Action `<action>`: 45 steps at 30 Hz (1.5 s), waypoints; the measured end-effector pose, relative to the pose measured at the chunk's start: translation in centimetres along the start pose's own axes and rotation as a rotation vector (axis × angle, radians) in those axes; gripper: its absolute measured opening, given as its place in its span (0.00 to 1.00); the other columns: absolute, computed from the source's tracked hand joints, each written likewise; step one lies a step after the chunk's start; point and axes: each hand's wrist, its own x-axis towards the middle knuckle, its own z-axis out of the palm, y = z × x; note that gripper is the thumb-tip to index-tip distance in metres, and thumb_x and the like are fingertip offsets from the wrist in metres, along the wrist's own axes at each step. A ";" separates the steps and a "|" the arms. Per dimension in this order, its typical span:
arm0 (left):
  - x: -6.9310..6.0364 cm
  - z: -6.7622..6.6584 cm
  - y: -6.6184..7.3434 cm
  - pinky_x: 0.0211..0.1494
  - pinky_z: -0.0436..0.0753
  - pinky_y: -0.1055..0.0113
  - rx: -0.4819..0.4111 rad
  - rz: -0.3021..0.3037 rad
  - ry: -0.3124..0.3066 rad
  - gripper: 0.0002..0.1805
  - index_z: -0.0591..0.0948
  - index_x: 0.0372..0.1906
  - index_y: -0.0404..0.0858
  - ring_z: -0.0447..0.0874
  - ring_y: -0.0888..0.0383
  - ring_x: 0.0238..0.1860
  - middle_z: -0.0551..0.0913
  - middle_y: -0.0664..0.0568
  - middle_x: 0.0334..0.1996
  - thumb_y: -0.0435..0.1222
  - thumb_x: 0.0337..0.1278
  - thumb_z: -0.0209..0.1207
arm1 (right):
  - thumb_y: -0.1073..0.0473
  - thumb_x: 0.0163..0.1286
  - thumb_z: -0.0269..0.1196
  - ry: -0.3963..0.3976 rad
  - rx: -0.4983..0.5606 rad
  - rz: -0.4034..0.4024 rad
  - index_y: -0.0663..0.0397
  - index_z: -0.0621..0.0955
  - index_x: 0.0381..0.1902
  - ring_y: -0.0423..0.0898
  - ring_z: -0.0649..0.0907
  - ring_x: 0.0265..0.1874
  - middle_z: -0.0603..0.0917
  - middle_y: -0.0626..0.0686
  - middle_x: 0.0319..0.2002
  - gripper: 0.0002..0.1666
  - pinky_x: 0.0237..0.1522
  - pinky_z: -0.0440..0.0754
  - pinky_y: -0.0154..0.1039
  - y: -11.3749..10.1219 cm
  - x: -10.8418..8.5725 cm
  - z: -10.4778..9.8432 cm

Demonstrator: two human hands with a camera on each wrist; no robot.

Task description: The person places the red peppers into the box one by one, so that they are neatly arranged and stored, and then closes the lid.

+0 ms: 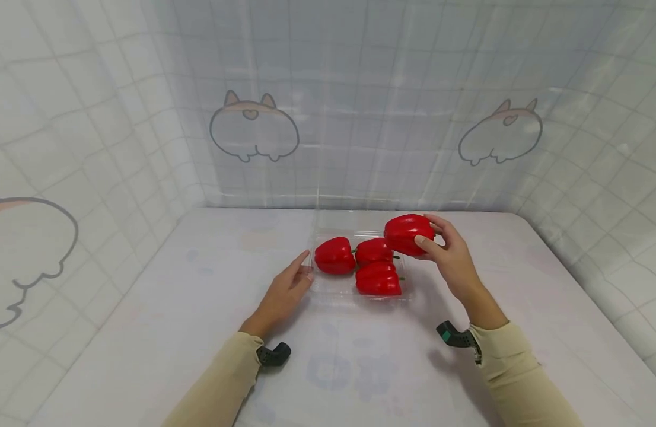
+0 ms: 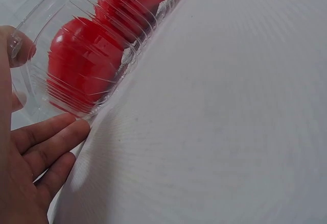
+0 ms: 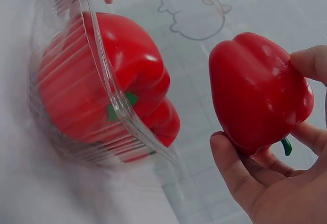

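My right hand (image 1: 456,258) holds a red bell pepper (image 1: 408,234) raised over the right side of a clear plastic clamshell box (image 1: 333,289). Thumb and fingers grip it near its green stem in the right wrist view. Inside the box lie three more red bell peppers: one on the left (image 1: 334,256), one at the back right (image 1: 373,251) and one at the front right (image 1: 378,279). My left hand (image 1: 285,293) touches the box's left side with fairly straight fingers. In the left wrist view, its fingertips (image 2: 82,127) rest by the box's ribbed lower edge.
The box's clear lid (image 1: 354,219) stands open at the back. Under everything lies a pale tabletop (image 1: 200,344). A white gridded sheet (image 1: 328,107) with animal drawings rises behind and on both sides.
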 end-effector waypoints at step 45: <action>-0.1 0.1 0.4 0.66 0.74 0.48 -0.062 -0.054 0.017 0.33 0.60 0.79 0.56 0.76 0.52 0.62 0.79 0.52 0.60 0.45 0.73 0.54 | 0.45 0.67 0.68 -0.297 -0.041 0.046 0.46 0.71 0.70 0.55 0.79 0.56 0.78 0.53 0.60 0.36 0.50 0.84 0.50 -1.2 1.3 5.1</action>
